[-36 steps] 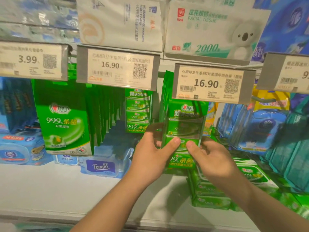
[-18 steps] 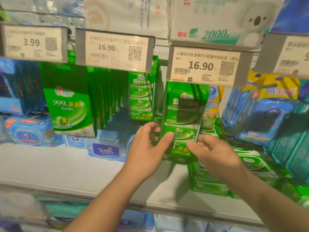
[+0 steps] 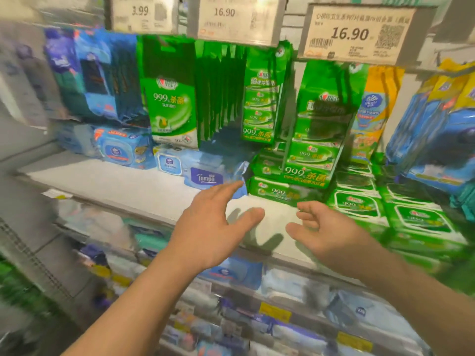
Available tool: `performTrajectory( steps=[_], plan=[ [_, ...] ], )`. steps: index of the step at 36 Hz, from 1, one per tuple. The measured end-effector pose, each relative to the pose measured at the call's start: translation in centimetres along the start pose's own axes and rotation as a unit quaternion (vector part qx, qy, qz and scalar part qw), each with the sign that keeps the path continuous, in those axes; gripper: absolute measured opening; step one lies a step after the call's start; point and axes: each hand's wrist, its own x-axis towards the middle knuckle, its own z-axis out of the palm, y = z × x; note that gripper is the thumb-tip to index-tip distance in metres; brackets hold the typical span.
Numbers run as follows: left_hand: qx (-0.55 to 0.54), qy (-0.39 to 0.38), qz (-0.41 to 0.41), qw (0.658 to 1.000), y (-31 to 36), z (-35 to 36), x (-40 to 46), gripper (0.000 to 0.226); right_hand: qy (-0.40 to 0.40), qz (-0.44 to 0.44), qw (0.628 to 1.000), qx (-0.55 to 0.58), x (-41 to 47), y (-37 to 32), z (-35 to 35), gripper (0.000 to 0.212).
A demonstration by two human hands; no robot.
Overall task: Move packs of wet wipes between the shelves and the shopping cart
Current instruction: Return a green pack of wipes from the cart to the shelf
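Now the fingers of both hands are spread and loose, gripping nothing: the left hand (image 3: pixel 208 227) hovers over the bare front of the white shelf (image 3: pixel 123 183), the right hand (image 3: pixel 326 232) just beside it, palms turned toward each other. Half a second ago those same fingertips pinched the lower edges of the green multipack of wet wipes (image 3: pixel 316 134); they have since let go and dropped back. The multipack hangs under the 16.90 price tag (image 3: pixel 359 34), its bottom in front of the flat green packs (image 3: pixel 280 186) stacked on the shelf. It looks hooked on its peg, though motion blur hides the hook itself. By my reading, this pack is back on display, and the hands are free for the next one.
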Motion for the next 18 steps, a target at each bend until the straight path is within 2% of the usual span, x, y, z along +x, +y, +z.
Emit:
performTrajectory(
  steps=[3, 6, 10, 18],
  plan=[
    [0.037, 0.009, 0.002, 0.999, -1.3, -1.8, -2.2, 0.100, -0.022, -0.046, 0.987, -0.150, -1.8, -1.9, 1.1, 0.072],
    [0.060, 0.026, -0.006, 0.998, -2.9, -4.4, -5.1, 0.103, -0.026, -0.078, 0.972, -0.220, -3.5, -4.4, 2.8, 0.075],
    [0.085, 0.049, -0.023, 0.995, -6.0, -8.8, -10.2, 0.104, -0.037, -0.123, 0.956, -0.263, -5.6, -7.9, 6.5, 0.078],
    [0.124, 0.095, -0.137, 0.978, -14.2, -17.3, -22.8, 0.098, -0.087, -0.245, 0.924, -0.279, -10.7, -17.8, 15.6, 0.075]
  ],
)
